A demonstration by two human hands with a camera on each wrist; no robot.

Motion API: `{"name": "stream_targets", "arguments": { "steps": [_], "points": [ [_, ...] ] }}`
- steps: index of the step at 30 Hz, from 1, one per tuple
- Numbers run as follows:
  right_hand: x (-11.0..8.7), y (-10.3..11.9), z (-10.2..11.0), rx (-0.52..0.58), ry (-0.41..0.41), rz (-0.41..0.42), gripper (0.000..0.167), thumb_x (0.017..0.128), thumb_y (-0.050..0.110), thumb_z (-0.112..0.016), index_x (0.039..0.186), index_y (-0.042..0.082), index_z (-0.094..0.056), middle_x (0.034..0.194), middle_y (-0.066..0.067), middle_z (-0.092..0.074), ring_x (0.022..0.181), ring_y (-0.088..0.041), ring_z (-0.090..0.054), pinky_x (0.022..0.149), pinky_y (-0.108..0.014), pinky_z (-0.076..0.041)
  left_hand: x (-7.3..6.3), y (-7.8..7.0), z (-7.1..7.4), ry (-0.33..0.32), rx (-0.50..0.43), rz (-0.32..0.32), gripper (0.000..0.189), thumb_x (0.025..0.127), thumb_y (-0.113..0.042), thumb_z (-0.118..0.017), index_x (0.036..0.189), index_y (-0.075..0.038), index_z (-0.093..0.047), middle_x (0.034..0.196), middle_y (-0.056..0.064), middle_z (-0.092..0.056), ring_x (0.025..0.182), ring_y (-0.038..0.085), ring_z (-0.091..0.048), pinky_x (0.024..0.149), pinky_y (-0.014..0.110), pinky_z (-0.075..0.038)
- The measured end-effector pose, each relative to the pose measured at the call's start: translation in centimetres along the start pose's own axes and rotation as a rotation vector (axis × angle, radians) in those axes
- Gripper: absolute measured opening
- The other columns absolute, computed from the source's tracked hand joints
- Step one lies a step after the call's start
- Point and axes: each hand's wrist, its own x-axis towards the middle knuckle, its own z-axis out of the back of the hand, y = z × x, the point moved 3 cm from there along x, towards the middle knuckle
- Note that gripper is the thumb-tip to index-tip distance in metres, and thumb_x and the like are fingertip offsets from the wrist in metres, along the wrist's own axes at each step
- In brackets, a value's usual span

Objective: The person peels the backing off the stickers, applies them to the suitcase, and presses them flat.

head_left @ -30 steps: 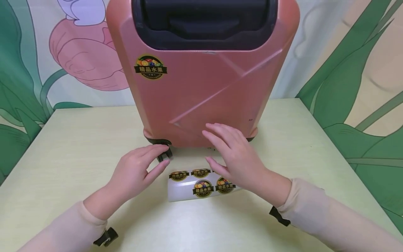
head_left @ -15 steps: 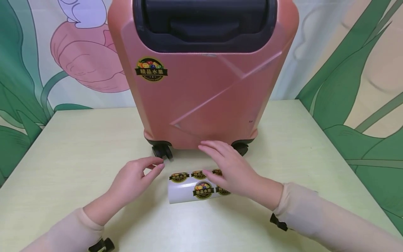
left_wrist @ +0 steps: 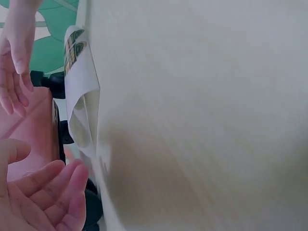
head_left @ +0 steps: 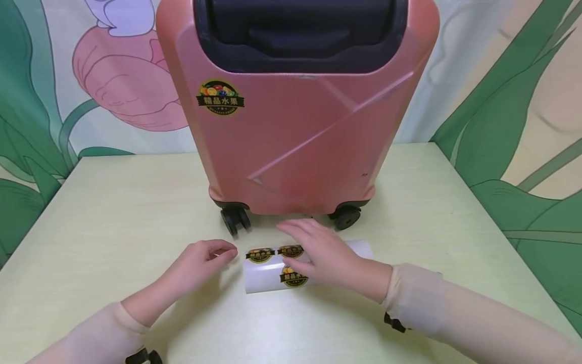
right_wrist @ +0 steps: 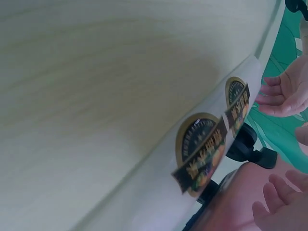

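A curled white sheet of stickers point(head_left: 268, 275) lies on the table, bearing round black-and-gold fruit labels. My right hand point(head_left: 325, 255) is over its right part, fingers spread and thumb apart, hiding some labels. In the right wrist view, nothing shows between the fingers of that hand point(right_wrist: 286, 197). My left hand point(head_left: 204, 263) is just left of the sheet, with fingers loosely bent. The left wrist view shows this hand point(left_wrist: 43, 197) holding nothing. Behind the sheet stands an upright pink suitcase point(head_left: 300, 141), with one matching fruit sticker point(head_left: 221, 97) at its upper left.
Black suitcase wheels point(head_left: 235, 220) stand on the pale table point(head_left: 113, 212) just beyond the sheet. The suitcase has a black recessed handle panel point(head_left: 300, 35) at the top. A cartoon-printed cloth point(head_left: 491, 101) hangs around the table's back and sides.
Both hands have come down and back from the suitcase toward the sticker sheet. The right hand has moved left over the labels, and the left hand's fingers have bent more.
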Motion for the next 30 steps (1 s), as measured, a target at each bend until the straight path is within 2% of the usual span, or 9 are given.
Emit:
{"name": "stream_targets", "arguments": {
  "steps": [2,6,10,14,17,20,23,27,30],
  "points": [
    [0.0,-0.1,-0.3,0.016,0.017,-0.008,0.058,0.087,0.033,-0.064,0.135,0.007,-0.045,0.134,-0.007,-0.048,0.125,-0.023,-0.042,0.102,-0.041,-0.034,0.1,0.2,-0.3,0.053,-0.073,0.022,0.032,0.094,-0.024,-0.053,0.111,0.0,-0.065,0.095,0.006,-0.069,0.083,0.018,-0.064,0.075,0.036,-0.049],
    [0.2,-0.2,-1.0,0.051,0.058,-0.024,0.059,0.087,0.034,-0.065,0.135,0.008,-0.045,0.134,-0.007,-0.049,0.125,-0.024,-0.042,0.103,-0.041,-0.032,0.2,0.7,-0.9,0.137,-0.252,0.133,0.034,0.095,-0.022,-0.05,0.115,0.003,-0.061,0.096,0.009,-0.069,0.083,0.02,-0.065,0.068,0.035,-0.05],
    [0.3,-0.3,-1.5,0.094,0.09,-0.046,0.056,0.086,0.034,-0.066,0.134,0.01,-0.048,0.133,-0.006,-0.05,0.125,-0.023,-0.042,0.103,-0.041,-0.033,0.1,1.1,-1.4,0.19,-0.417,0.237,0.038,0.094,-0.026,-0.05,0.117,0.004,-0.059,0.1,0.011,-0.068,0.085,0.022,-0.067,0.065,0.034,-0.051],
    [0.5,-0.2,-1.9,0.134,0.107,-0.063,0.05,0.086,0.03,-0.068,0.13,0.013,-0.053,0.13,-0.003,-0.052,0.123,-0.021,-0.044,0.101,-0.039,-0.035,0.1,1.5,-2.0,0.243,-0.544,0.31,0.045,0.095,-0.031,-0.05,0.12,0.006,-0.057,0.1,0.013,-0.068,0.087,0.023,-0.068,0.064,0.031,-0.052],
    [0.7,0.0,-2.2,0.148,0.117,-0.061,0.046,0.085,0.027,-0.069,0.127,0.014,-0.056,0.127,-0.002,-0.054,0.121,-0.02,-0.045,0.099,-0.038,-0.037,0.0,1.7,-2.4,0.275,-0.604,0.341,0.047,0.095,-0.032,-0.05,0.12,0.007,-0.056,0.1,0.013,-0.069,0.086,0.02,-0.068,0.062,0.026,-0.051],
    [0.8,0.1,-2.5,0.163,0.122,-0.057,0.043,0.085,0.026,-0.069,0.124,0.014,-0.059,0.124,0.0,-0.055,0.119,-0.019,-0.046,0.098,-0.036,-0.038,0.0,2.0,-2.7,0.282,-0.646,0.355,0.044,0.094,-0.029,-0.053,0.118,0.007,-0.057,0.098,0.01,-0.069,0.075,0.013,-0.067,0.057,0.021,-0.048],
    [1.0,0.3,-2.6,0.185,0.122,-0.055,0.04,0.085,0.025,-0.069,0.123,0.014,-0.06,0.122,0.0,-0.056,0.117,-0.018,-0.047,0.096,-0.036,-0.039,-0.1,2.1,-3.0,0.251,-0.674,0.376,0.038,0.092,-0.025,-0.057,0.115,0.006,-0.06,0.088,0.005,-0.069,0.06,0.005,-0.057,0.051,0.017,-0.042],
    [1.0,0.5,-2.6,0.225,0.118,-0.058,0.038,0.086,0.025,-0.068,0.122,0.015,-0.061,0.121,0.001,-0.056,0.114,-0.017,-0.048,0.094,-0.034,-0.041,0.0,2.0,-3.4,0.199,-0.702,0.386,0.033,0.09,-0.021,-0.062,0.112,0.003,-0.061,0.071,-0.001,-0.058,0.051,0.005,-0.044,0.046,0.016,-0.035],
    [1.0,0.5,-2.5,0.259,0.109,-0.07,0.036,0.086,0.025,-0.068,0.121,0.017,-0.062,0.12,0.002,-0.055,0.112,-0.016,-0.05,0.091,-0.033,-0.042,0.1,1.6,-3.7,0.173,-0.703,0.353,0.028,0.088,-0.019,-0.063,0.107,0.002,-0.06,0.066,-0.001,-0.05,0.051,0.007,-0.039,0.045,0.018,-0.032]
  ]
}}
